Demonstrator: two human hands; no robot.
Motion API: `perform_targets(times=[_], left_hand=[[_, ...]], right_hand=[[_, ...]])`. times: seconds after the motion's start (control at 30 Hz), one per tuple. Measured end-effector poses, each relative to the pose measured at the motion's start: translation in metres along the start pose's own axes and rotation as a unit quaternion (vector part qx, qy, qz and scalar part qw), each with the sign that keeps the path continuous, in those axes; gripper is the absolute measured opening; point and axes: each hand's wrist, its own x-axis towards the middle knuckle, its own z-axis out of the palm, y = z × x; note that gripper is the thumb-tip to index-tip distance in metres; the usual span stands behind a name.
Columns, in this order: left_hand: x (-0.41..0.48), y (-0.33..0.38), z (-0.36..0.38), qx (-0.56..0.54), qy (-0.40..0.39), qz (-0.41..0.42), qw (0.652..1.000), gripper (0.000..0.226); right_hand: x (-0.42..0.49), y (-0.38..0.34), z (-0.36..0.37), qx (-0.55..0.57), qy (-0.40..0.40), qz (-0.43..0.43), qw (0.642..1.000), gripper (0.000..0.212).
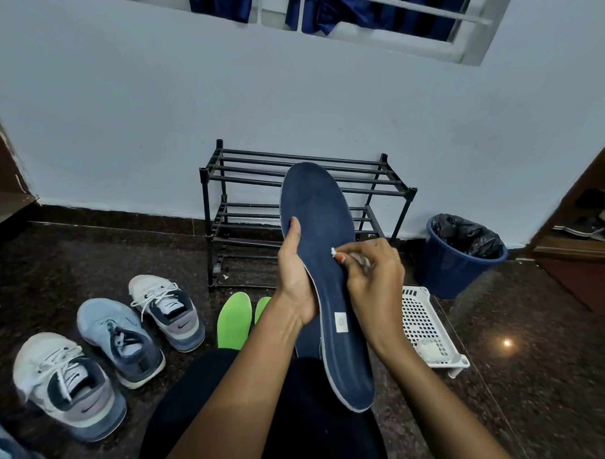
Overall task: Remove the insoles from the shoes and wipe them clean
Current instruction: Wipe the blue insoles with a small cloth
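A long dark blue insole (323,235) stands upright in front of me, its heel end near my lap. My left hand (296,274) grips its left edge, thumb up along the rim. My right hand (371,271) pinches a small white wipe (334,253) against the insole's middle. Two green insoles (234,319) lie flat on the floor below my left wrist. Another blue insole (308,339) shows partly behind my left forearm. Several sneakers stand at the left: a white one (165,308), a light blue one (121,340) and a white one (68,385) nearer me.
A black metal shoe rack (245,210) stands against the wall behind the insole. A white perforated plastic tray (424,324) lies on the floor at the right, with a blue bin (456,265) lined with a black bag beyond it. Dark granite floor all around.
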Motion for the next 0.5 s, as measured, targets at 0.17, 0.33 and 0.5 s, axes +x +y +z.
perform_targets(times=[0.17,0.33,0.5], left_hand=[[0.001,-0.001,-0.001,-0.002,-0.007,0.003,1.000,0.062],[0.002,-0.001,-0.001,-0.005,0.000,-0.011,1.000,0.061],[0.000,0.002,0.002,-0.016,0.016,-0.007,1.000,0.070]], right_hand=[[0.009,0.000,0.004,0.009,0.026,0.015,1.000,0.012],[0.008,0.002,0.004,0.005,0.030,0.012,0.999,0.012],[-0.007,0.000,0.003,0.003,-0.008,-0.002,1.000,0.011]])
